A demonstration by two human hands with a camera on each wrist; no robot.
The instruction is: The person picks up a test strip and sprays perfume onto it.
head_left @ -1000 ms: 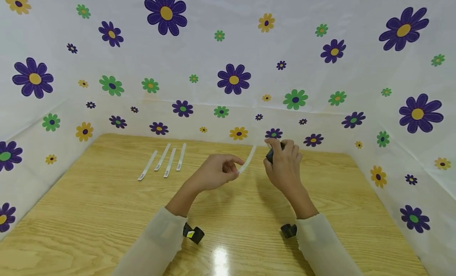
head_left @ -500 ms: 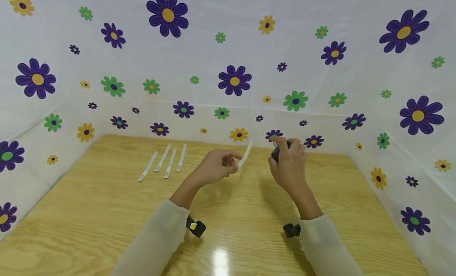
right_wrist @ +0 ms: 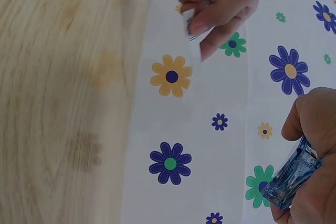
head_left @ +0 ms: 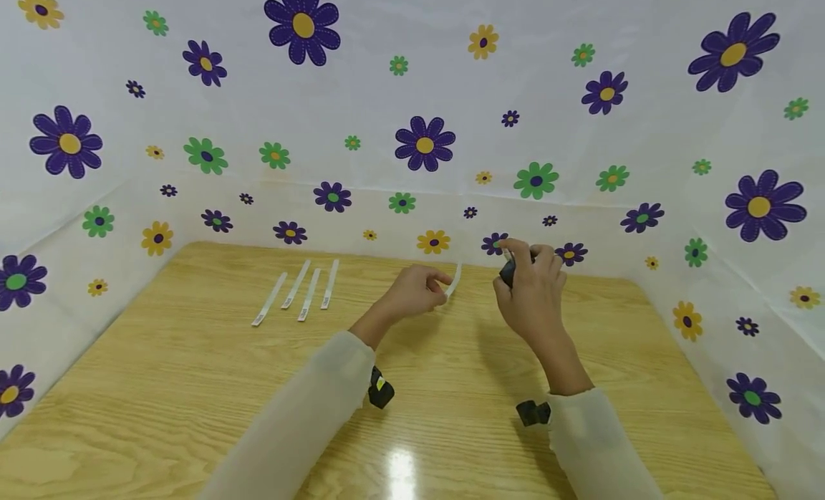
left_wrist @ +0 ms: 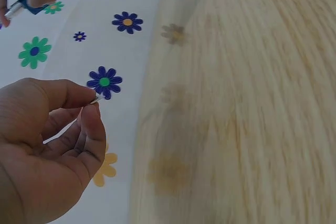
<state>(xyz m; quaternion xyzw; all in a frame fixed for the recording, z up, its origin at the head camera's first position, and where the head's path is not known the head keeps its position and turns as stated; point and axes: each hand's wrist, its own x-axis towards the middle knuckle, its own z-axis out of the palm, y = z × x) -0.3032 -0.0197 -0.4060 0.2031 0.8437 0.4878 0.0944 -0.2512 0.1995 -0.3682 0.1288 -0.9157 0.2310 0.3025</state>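
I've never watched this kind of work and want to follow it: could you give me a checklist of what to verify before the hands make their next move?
1. Left hand has a pinch on the paper strip: ok.
2. Strip's free end sticks out beyond that hand: ok.
3. Right hand grips the blue bottle: ok.
4. Bottle and strip apart, not touching: ok.
5. Bottle's outlet aimed at the strip: cannot tell; the right hand covers part of the bottle.
6. Four other strips lying on the table, away from both hands: ok.
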